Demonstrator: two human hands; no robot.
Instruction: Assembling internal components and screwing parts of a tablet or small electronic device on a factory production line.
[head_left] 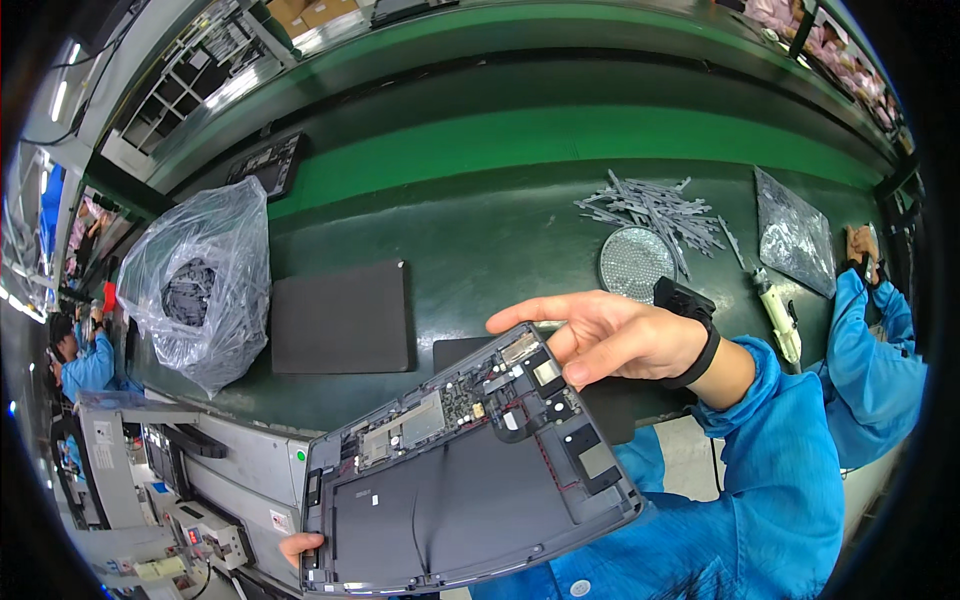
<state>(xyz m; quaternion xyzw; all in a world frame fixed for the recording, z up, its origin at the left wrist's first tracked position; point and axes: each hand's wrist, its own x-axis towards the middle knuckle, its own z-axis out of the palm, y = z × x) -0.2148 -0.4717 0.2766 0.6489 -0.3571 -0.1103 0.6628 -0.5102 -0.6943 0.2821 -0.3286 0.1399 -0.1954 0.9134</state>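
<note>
Tilted in front of me is an opened tablet [440, 490], its green-grey circuit board, metal shields and speaker-like modules showing in a dark casing. My left hand [302, 547] grips its lower left edge; only a digit shows, the rest lies hidden behind the casing. At the upper right corner my right hand [625, 340], with a black wristband, holds the rim between thumb and fingers, the index finger stretched out leftward. A dark flat panel [342, 318] lies on the bench beyond the tablet. Another dark panel [462, 350] is partly covered by the tablet.
A clear plastic bag [225, 290] of dark pieces sits on the left. Toward the right are loose grey strips [655, 210], a round dimpled disc [636, 263], a flat clear bag [793, 235] and an electric screwdriver [780, 318]. A co-worker's blue sleeve [862, 370] is close by.
</note>
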